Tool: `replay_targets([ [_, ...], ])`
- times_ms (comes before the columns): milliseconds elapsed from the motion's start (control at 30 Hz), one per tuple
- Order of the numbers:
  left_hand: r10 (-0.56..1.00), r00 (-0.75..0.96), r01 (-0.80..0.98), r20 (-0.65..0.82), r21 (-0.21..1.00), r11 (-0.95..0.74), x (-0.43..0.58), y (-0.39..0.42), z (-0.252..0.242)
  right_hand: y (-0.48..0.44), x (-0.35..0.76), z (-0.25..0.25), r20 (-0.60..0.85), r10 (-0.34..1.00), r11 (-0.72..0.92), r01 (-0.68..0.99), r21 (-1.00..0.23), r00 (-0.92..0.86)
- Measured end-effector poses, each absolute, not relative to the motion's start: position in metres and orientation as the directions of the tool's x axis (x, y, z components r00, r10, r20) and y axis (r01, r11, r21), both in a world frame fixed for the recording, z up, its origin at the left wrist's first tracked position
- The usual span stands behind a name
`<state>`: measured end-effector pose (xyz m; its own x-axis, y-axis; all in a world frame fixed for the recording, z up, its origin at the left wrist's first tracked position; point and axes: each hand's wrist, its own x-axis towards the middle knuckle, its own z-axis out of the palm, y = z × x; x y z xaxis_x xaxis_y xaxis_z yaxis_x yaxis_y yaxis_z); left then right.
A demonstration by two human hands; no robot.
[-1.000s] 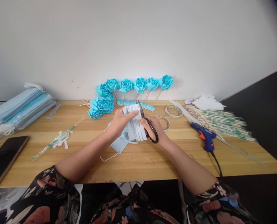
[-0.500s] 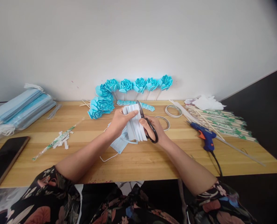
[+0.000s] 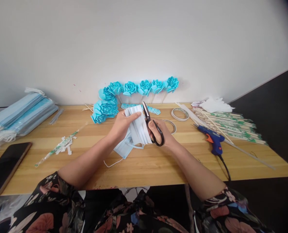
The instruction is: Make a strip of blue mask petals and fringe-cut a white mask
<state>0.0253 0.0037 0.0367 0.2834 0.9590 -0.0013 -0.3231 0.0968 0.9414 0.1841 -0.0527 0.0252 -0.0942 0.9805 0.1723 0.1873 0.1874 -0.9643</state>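
Note:
Pinched in my left hand [image 3: 122, 124] is a pale blue pleated face mask [image 3: 138, 131], raised over the table with its thumb on the front. My right hand [image 3: 163, 131] grips black-handled scissors [image 3: 146, 111], their blades pointing up beside the mask's right edge. The blades look closed or nearly so. Under my left hand a second light blue mask piece [image 3: 124, 149] lies on the wood, a white ear loop [image 3: 113, 164] trailing from it. Behind my hands is a row of small blue folded pieces [image 3: 153, 110], partly covered by the mask.
Blue paper-like flowers [image 3: 130, 88] on sticks lean at the wall. Stacked masks [image 3: 22, 111] and a phone [image 3: 8, 166] are at left, near white scraps [image 3: 67, 145]. Tape rolls [image 3: 180, 114], a blue glue gun [image 3: 214, 139] and wrapped chopsticks [image 3: 238, 127] lie at right.
The scissors have shifted slightly away from the mask's edge, and their blades now stand apart from it. My left hand and the mask have moved a little left and up.

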Motion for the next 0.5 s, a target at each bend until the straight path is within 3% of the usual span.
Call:
replay_targets([
  [133, 0.954, 0.298, -0.395, 0.024, 0.913, 0.101, 0.023, 0.005, 0.039, -0.055, 0.183, 0.028, 0.231, 0.954, 0.259, 0.135, -0.956, -0.192],
  [333, 0.885, 0.466, -0.461, -0.005, 0.852, 0.247, 0.020, 0.006, 0.046, -0.048, 0.189, 0.015, 0.164, 0.954, 0.154, -0.061, -0.986, -0.249],
  [500, 0.879, 0.475, -0.438, 0.023, 0.873, 0.214, 0.021, 0.006, 0.043, -0.040, 0.191, 0.015, 0.204, 0.952, 0.198, -0.051, -0.979, -0.230],
])
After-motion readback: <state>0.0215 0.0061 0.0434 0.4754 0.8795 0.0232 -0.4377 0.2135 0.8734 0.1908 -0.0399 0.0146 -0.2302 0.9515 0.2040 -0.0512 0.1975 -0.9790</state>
